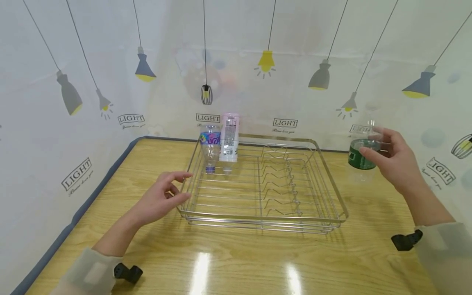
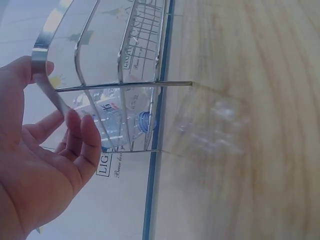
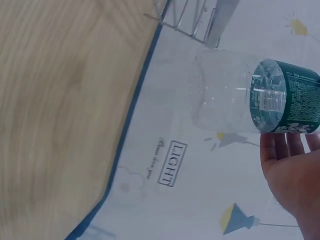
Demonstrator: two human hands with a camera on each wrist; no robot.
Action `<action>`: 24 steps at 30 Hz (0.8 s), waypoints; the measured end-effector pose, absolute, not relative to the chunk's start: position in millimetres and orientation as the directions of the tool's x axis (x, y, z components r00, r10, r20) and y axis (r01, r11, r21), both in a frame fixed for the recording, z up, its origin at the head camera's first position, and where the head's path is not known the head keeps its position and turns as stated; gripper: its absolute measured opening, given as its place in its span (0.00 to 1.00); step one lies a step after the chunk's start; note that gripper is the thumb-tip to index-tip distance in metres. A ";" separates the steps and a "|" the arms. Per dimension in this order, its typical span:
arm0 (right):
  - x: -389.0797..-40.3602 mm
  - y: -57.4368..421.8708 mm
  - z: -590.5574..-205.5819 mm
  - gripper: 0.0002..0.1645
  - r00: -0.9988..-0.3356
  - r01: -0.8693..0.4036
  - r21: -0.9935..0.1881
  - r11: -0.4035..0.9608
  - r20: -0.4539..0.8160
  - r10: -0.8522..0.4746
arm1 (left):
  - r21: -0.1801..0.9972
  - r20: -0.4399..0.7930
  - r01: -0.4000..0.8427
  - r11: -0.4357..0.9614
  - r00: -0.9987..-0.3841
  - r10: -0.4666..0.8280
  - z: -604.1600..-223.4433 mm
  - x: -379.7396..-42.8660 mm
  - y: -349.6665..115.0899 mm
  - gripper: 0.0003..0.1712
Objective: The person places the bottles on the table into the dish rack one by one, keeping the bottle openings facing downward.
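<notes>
My right hand [image 1: 396, 162] grips a clear plastic bottle [image 1: 363, 153] with a green label, holding it upright beside the rack's right side. In the right wrist view, the bottle's [image 3: 222, 92] base appears raised off the table. My left hand [image 1: 162, 196] is at the left side of a metal wire rack [image 1: 258, 215], its fingers loosely bent and apart around the rim. Cap-down at the rack's back left stand a clear bottle [image 1: 211, 139] with a blue and purple label and a bottle [image 1: 230, 137] with a pink and white wrapper.
Ridged wire dividers [image 1: 282, 190] fill the right half of the rack. Under it is a wood-grain table [image 1: 236, 262]. A white sheet [image 1: 243, 24] printed with lamps rises behind and beside the table, along a blue edge [image 1: 99, 190].
</notes>
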State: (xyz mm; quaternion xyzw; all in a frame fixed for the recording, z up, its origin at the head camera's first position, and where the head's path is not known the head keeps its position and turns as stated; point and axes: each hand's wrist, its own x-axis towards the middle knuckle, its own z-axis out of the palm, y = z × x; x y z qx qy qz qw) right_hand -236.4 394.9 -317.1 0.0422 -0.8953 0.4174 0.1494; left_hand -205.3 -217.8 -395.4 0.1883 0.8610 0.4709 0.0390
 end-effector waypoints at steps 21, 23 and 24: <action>-220.6 324.7 -277.6 0.39 -0.876 -0.458 -0.722 0.518 0.466 -0.126 | 0.830 0.305 0.425 0.361 -0.888 0.343 -347.6 -199.4 -189.7 0.24; -220.7 318.3 -277.7 0.39 -0.869 -0.476 -0.714 0.513 0.472 -0.149 | 0.829 0.311 0.439 0.346 -0.877 0.366 -344.0 -201.1 -182.2 0.25; -220.7 314.9 -277.9 0.39 -0.867 -0.481 -0.708 0.517 0.472 -0.160 | 0.828 0.312 0.445 0.341 -0.872 0.377 -342.2 -201.9 -177.9 0.26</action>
